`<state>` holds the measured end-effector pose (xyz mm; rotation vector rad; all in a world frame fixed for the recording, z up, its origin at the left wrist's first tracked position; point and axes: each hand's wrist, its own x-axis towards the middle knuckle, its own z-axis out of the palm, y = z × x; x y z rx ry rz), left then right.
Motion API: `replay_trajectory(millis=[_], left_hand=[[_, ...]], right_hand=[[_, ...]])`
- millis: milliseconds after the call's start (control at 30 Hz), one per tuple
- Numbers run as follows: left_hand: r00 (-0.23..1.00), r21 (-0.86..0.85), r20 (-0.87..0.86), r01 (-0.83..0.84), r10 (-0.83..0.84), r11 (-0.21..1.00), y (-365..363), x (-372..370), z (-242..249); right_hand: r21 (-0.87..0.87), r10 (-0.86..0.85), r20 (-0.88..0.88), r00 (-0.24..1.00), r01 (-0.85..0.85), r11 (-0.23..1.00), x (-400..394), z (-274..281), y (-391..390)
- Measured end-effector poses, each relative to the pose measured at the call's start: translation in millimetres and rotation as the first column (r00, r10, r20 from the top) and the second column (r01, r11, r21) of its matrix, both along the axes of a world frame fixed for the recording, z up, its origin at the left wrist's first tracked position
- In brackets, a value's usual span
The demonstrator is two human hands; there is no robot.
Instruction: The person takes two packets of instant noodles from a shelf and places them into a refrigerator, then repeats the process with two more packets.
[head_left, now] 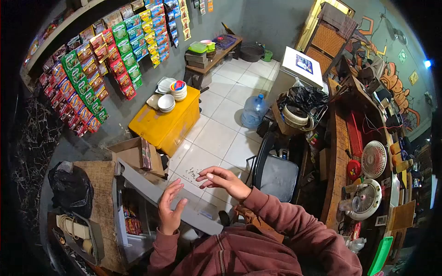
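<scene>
My left hand (170, 208) is raised in front of my body, fingers apart and thumb out, holding nothing. It overlaps the long grey top edge (147, 186) of an open door or drawer front in this view. To its left, red packets (132, 225) lie inside the grey-white cabinet. My right hand (226, 182) hangs over the tiled floor, its fingers loosely bent and apart with nothing in them. Small dark bits (191, 175) are scattered on the tiles, just left of the right fingertips in this view. A black chair (276, 177) stands to the right of that hand.
A yellow chest (159, 126) carries stacked bowls (166, 103). Sachet strips (85, 87) hang on the left wall. A blue water jug (254, 111) stands on the floor. Fans (374, 158) and clutter line the wooden counter (336, 184). A cardboard box (131, 152) sits ahead left.
</scene>
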<state>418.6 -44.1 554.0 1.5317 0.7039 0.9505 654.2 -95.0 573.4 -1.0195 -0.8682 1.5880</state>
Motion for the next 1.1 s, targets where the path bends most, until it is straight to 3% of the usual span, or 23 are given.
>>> replay_trajectory(millis=[467,600,833,967,1100], left_hand=[[0.915,-0.123,-0.404,-0.028,-0.024,0.992,-16.2,-30.4,6.3],[0.930,-0.137,-0.362,-0.116,0.060,0.984,-21.8,-47.8,0.3],[0.910,-0.154,-0.413,-0.097,0.026,0.983,-27.2,-78.1,7.7],[0.901,-0.143,-0.433,-0.066,-0.002,0.987,-28.6,-93.1,8.9],[0.901,-0.171,-0.433,-0.054,-0.026,0.984,-28.6,-107.7,11.0]], right_hand=[[-0.013,0.063,0.011,0.998,-0.063,0.998,-2.0,-10.5,13.1],[0.009,0.112,0.053,0.992,-0.113,0.994,-6.6,-6.5,19.4],[-0.015,0.204,0.170,0.964,-0.204,0.979,-0.7,-17.7,17.1],[-0.051,0.151,0.210,0.966,-0.143,0.988,-15.0,-8.0,19.9],[-0.040,0.088,0.135,0.987,-0.083,0.996,-39.6,-5.4,26.1]])
